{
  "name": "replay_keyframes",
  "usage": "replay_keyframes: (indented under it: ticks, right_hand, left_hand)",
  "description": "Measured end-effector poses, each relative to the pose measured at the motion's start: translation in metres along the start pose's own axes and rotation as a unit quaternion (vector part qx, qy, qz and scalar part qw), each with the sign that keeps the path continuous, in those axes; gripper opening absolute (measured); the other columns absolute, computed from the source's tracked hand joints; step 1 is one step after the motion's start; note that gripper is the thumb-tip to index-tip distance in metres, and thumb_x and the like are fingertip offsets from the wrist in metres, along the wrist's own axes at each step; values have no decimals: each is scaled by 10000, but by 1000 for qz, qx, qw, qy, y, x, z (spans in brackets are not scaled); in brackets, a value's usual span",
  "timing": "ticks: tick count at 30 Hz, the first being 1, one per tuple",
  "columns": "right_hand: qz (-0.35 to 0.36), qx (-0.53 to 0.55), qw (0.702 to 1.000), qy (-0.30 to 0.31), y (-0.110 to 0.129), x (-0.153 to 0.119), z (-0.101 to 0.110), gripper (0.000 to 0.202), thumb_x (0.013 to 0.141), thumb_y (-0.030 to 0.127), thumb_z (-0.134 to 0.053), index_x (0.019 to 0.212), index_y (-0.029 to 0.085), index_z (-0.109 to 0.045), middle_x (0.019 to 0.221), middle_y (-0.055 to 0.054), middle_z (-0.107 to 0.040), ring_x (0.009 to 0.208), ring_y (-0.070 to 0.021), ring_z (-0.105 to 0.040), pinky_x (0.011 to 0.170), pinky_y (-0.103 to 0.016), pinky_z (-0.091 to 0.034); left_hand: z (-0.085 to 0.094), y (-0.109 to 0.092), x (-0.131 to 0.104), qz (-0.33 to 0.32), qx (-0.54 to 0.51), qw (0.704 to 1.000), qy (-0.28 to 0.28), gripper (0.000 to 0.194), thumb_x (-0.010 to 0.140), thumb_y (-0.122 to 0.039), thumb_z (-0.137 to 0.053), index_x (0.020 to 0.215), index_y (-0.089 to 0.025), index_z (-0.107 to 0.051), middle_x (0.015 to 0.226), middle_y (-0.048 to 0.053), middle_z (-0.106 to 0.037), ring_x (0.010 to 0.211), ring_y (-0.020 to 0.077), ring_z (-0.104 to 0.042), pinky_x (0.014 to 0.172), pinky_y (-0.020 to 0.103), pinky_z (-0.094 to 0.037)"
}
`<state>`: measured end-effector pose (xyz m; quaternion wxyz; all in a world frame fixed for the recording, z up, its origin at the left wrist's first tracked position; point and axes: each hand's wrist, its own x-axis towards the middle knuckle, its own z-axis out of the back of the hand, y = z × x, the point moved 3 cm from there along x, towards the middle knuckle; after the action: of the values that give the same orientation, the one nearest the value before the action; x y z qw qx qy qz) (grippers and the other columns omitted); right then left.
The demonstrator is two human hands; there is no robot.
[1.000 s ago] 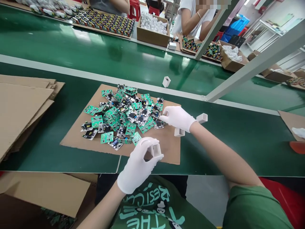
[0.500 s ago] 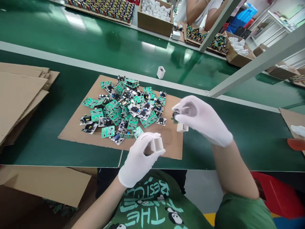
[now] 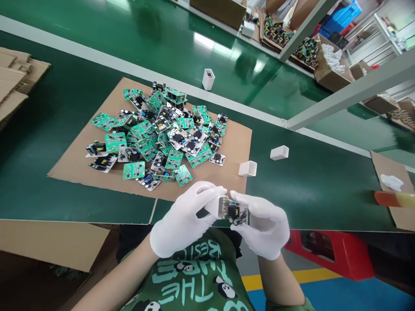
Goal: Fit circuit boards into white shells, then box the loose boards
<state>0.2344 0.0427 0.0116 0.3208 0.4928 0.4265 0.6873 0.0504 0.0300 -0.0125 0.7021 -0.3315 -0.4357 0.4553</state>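
Observation:
In a white glove, my left hand [image 3: 189,216] grips a white plastic housing [image 3: 216,206] whose open end faces right. My right hand [image 3: 264,222], gloved too, pinches a small circuit board [image 3: 238,213] with black and silver parts. The board's left end is at the mouth of the housing; how far it is inside I cannot tell. Beyond the hands, a heap of green and white circuit boards [image 3: 162,134] lies on a cardboard sheet [image 3: 94,183]. One white housing [image 3: 247,169] sits on the sheet's right edge, and another housing [image 3: 279,152] lies farther right on the green table.
A third white housing [image 3: 208,79] stands beyond the pale strip. Flattened cardboard [image 3: 13,82] is stacked at the left. A metal post [image 3: 350,93] slants across the right. Across the table are a co-worker's arm and a box of white parts [image 3: 333,60]. A red stool [image 3: 337,255] stands below.
My right hand has come left and down with the circuit board, bringing it against the housing in my left hand. The view has shifted, and a housing formerly behind my right hand now shows.

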Motion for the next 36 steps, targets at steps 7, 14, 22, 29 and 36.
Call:
replay_keyframes:
  ticks: [7, 14, 22, 29, 36]
  right_hand:
    - [18, -17, 1000, 16, -2, 1, -1, 464, 818, 70, -772, 1195, 306, -640, 1213, -69, -705, 1094, -275, -693, 899, -434, -641]
    - [35, -76, 996, 39, 4, 4, -1, 546, 802, 20, -755, 1243, 307, -611, 1245, -74, -690, 1110, -268, -687, 905, -428, -634]
    - [52, -114, 991, 45, 7, 5, 1, 562, 807, 20, -749, 1260, 317, -597, 1262, -79, -678, 1096, -280, -689, 887, -423, -647]
    - [36, -95, 994, 42, 3, -1, 3, 598, 799, 1, -755, 1289, 309, -605, 1294, -63, -662, 1138, -270, -673, 938, -430, -631]
    - [45, -144, 986, 70, 4, 0, 1, 607, 843, 32, -725, 1337, 343, -559, 1282, -61, -669, 1124, -245, -681, 902, -382, -638]
  left_hand:
    - [-1, -1, 1, -17, 1, 1000, 4, 404, 897, -50, -585, 1267, -211, -551, 1159, 69, -622, 1097, 145, -612, 956, 238, -509]
    - [0, -1, 0, -19, 8, 1000, -4, 384, 898, -50, -556, 1252, -200, -565, 1141, 71, -631, 1082, 146, -620, 940, 241, -519]
    - [0, -3, 1, -22, 15, 1000, -8, 355, 901, -51, -553, 1223, -198, -580, 1129, 75, -643, 1072, 155, -623, 930, 256, -530]
    - [0, -3, 0, -20, 25, 999, -4, 356, 892, -43, -562, 1220, -177, -594, 1127, 66, -631, 1074, 136, -607, 946, 223, -501]
    - [-1, -2, 2, -23, 26, 999, 0, 361, 876, -28, -593, 1208, -169, -596, 1125, 64, -630, 1080, 134, -600, 961, 215, -487]
